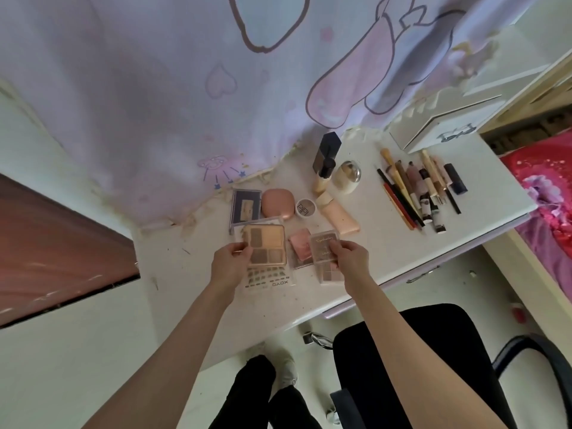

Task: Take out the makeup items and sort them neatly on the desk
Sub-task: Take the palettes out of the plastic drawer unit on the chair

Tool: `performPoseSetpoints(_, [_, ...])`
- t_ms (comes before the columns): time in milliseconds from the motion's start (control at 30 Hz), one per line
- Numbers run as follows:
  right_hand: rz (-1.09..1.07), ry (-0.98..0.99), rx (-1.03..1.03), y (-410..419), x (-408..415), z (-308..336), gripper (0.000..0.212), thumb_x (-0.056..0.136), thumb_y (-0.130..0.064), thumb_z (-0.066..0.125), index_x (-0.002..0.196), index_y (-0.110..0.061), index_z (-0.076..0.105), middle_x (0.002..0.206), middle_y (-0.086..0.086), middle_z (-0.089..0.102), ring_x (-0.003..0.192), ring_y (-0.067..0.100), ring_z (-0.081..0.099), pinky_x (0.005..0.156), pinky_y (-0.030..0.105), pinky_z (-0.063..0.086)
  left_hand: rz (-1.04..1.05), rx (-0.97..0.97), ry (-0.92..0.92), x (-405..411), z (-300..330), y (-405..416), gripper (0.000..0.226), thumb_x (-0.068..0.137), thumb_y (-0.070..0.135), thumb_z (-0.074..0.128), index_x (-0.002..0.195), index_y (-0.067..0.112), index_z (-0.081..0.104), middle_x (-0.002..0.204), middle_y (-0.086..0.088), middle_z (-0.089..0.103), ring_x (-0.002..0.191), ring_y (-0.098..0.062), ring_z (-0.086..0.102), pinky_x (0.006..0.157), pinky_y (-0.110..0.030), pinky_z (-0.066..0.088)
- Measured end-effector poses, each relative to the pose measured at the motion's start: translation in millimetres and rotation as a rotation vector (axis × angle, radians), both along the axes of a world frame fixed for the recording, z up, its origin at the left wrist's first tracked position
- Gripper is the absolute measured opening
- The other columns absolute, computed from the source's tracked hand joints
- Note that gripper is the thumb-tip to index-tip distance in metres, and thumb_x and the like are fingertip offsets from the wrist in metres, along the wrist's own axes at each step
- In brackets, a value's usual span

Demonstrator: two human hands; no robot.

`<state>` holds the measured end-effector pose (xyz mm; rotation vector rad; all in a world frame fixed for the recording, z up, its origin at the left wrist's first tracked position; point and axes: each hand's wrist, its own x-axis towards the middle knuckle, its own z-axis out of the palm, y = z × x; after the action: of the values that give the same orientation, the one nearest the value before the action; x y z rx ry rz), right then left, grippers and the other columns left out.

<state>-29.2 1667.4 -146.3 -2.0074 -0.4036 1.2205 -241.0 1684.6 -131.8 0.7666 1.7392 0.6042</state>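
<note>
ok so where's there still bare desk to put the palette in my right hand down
Bare desk lies between the peach tube and the row of brushes and pencils, running to the front edge. Another patch sits left of the gold palette. It is crowded around the pink blush and the compacts behind it.

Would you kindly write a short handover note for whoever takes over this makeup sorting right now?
Left hand grips the gold eyeshadow palette by its left edge. Right hand pinches the clear palette.
Done: brushes and pencils lined up at right; bottles, compacts and tube grouped on the desk.
Left: set both palettes down neatly beside the pink blush.
</note>
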Motion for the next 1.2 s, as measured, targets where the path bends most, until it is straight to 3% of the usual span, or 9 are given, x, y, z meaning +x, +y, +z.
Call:
performPoseSetpoints(133, [0.038,-0.037,-0.013,3.9,-2.0,-8.4,0.023,0.087,-0.015,0.062,0.105,-0.001,0.064,0.086,0.01,0.065,0.073,0.019,0.058,0.061,0.025,0.046,-0.051,-0.006,0.04,-0.3,-8.3,7.4,0.027,0.092,0.016,0.054,0.116,0.007,0.062,0.109,-0.013,0.065,0.098,-0.029,0.059,0.08,-0.031,0.046])
performPoseSetpoints(267, [0.095,-0.073,-0.016,5.1,-6.6,-11.0,0.024,0.087,-0.016,0.062,0.107,-0.003,0.065,0.089,0.008,0.067,0.085,0.023,0.062,0.078,0.037,0.053,-0.113,0.036,0.159,1.1,-9.2,11.5,0.024,0.091,0.018,0.057,0.11,0.009,0.065,0.098,-0.005,0.066,0.082,-0.018,0.057,0.07,-0.024,0.043])
performPoseSetpoints(367, [0.156,-0.203,-0.014,5.5,-9.2,-10.3,0.023,0.086,-0.023,0.063,0.104,-0.008,0.065,0.086,0.002,0.065,0.083,0.018,0.06,0.069,0.027,0.046,-0.149,0.08,0.278,1.4,-7.0,14.2,0.019,0.088,0.019,0.06,0.105,0.009,0.061,0.097,-0.002,0.062,0.083,-0.014,0.053,0.075,-0.025,0.04])
performPoseSetpoints(500, [0.265,-0.312,-0.03,5.6,-10.4,-7.2,0.025,0.086,-0.026,0.062,0.104,-0.009,0.066,0.086,0.001,0.065,0.087,0.019,0.059,0.076,0.028,0.045,-0.207,0.094,0.352,1.7,-3.6,13.1,0.019,0.09,0.019,0.059,0.105,0.009,0.059,0.101,-0.006,0.065,0.083,-0.016,0.052,0.073,-0.025,0.038])
performPoseSetpoints(633, [0.394,-0.367,-0.053,8.2,-12.9,-3.1,0.032,0.089,-0.029,0.058,0.112,-0.008,0.066,0.102,0.007,0.07,0.09,0.018,0.059,0.077,0.025,0.043,-0.3,0.134,0.352,1.2,0.8,11.9,0.026,0.092,0.018,0.054,0.113,0.004,0.061,0.111,-0.011,0.061,0.097,-0.025,0.057,0.075,-0.024,0.036])
performPoseSetpoints(767, [0.47,-0.482,-0.05,10.8,-13.5,8.4,0.04,0.093,-0.035,0.052,0.121,-0.008,0.06,0.114,0.007,0.066,0.108,0.022,0.058,0.089,0.03,0.043,-0.393,0.17,0.36,-4.0,7.6,14.0,0.025,0.093,0.02,0.051,0.105,0.001,0.061,0.108,-0.017,0.059,0.086,-0.026,0.055,0.072,-0.029,0.038])
performPoseSetpoints(933, [0.55,-0.597,0.058,14.9,-6.2,35.7,0.041,0.094,-0.031,0.052,0.128,-0.009,0.052,0.124,0.008,0.059,0.116,0.023,0.052,0.097,0.033,0.039,-0.571,0.287,0.415,-7.5,27.4,24.8,0.039,0.095,0.03,0.045,0.13,0.013,0.046,0.133,-0.011,0.044,0.12,-0.027,0.044,0.099,-0.036,0.036])
performPoseSetpoints(1200, [0.603,-0.827,0.325,34.4,25.0,82.4,0.044,0.092,-0.025,0.057,0.131,-0.006,0.049,0.128,0.013,0.055,0.12,0.028,0.049,0.1,0.038,0.039,-0.773,0.626,0.546,16.4,71.8,53.4,0.05,0.096,0.031,0.045,0.142,0.019,0.032,0.149,-0.002,0.031,0.137,-0.019,0.026,0.111,-0.03,0.02])
